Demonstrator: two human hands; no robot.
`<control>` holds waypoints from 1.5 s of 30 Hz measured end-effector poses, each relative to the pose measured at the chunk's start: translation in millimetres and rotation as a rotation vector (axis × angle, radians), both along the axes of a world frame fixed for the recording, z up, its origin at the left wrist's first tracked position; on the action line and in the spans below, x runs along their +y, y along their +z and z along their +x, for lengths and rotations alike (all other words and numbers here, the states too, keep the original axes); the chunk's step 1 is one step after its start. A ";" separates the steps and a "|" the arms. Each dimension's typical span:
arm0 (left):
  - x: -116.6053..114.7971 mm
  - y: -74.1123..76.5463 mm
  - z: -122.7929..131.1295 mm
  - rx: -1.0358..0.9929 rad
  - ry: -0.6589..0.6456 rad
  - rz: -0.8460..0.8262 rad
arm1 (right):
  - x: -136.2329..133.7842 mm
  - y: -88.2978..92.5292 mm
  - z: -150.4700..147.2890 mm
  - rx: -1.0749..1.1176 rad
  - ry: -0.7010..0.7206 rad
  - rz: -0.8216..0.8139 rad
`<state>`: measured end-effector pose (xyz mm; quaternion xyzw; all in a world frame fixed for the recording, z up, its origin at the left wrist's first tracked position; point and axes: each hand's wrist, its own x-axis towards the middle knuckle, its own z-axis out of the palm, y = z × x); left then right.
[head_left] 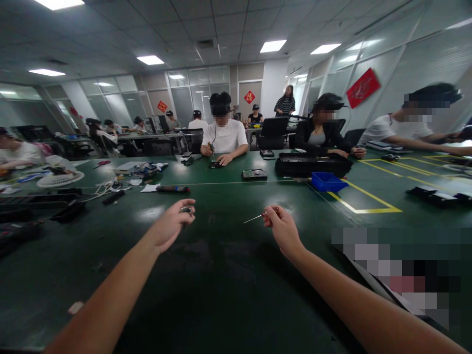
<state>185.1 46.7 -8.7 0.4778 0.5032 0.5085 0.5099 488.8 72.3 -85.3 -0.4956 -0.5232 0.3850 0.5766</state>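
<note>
Both arms reach forward over the dark green table [221, 285]. My right hand [283, 228] is closed on a screwdriver [252, 219] with a thin metal shaft, which points left; a bit of red shows by the fingers. My left hand [172, 226] has its fingers curled around a small dark, shiny object [186, 210], too small to name. A gap separates the two hands, both held above the tabletop. Beyond them lies a hard drive [254, 174] with its circuit board side up.
A blue bin [327, 181] and a long black casing [313, 164] stand at the back right. Left lie a dark cylindrical tool [172, 189], cables [105, 189] and a white fan-like grille [60, 179]. Across the table a person [224, 137] works; others sit to the right.
</note>
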 end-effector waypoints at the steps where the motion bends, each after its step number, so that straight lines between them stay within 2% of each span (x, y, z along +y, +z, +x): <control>1: 1.2 -5.1 15.2 0.108 -0.027 0.009 | -0.5 0.9 0.0 0.009 -0.003 0.001; 4: 4.3 -18.6 56.0 0.434 -0.092 -0.001 | -1.7 2.9 -0.2 0.041 0.008 -0.003; 8: 7.4 -34.0 88.5 0.643 -0.199 0.080 | -2.2 3.2 -0.8 0.052 0.015 -0.005; 14: 7.7 -63.0 88.7 0.728 -0.273 0.289 | -9.9 12.7 -1.7 -0.166 0.022 0.038; 19: 12.8 -77.4 79.3 0.720 -0.233 0.308 | -15.2 16.6 -0.6 -0.169 0.030 0.099; 22: 18.2 -80.2 76.5 0.705 -0.178 0.309 | -15.5 15.3 -0.9 -0.008 0.078 0.147; 25: 20.6 -81.0 75.4 0.698 -0.175 0.378 | -16.0 14.6 -3.0 0.082 0.098 0.164; 33: 14.4 -76.3 80.2 0.712 -0.242 0.407 | -18.7 14.4 -7.9 -0.056 0.129 0.153; 38: 13.7 -73.1 81.2 0.720 -0.211 0.402 | -20.1 14.8 -6.5 -0.130 0.106 0.165; 45: 15.4 -75.8 79.0 0.739 -0.213 0.420 | -21.2 13.0 -8.2 -0.109 0.107 0.160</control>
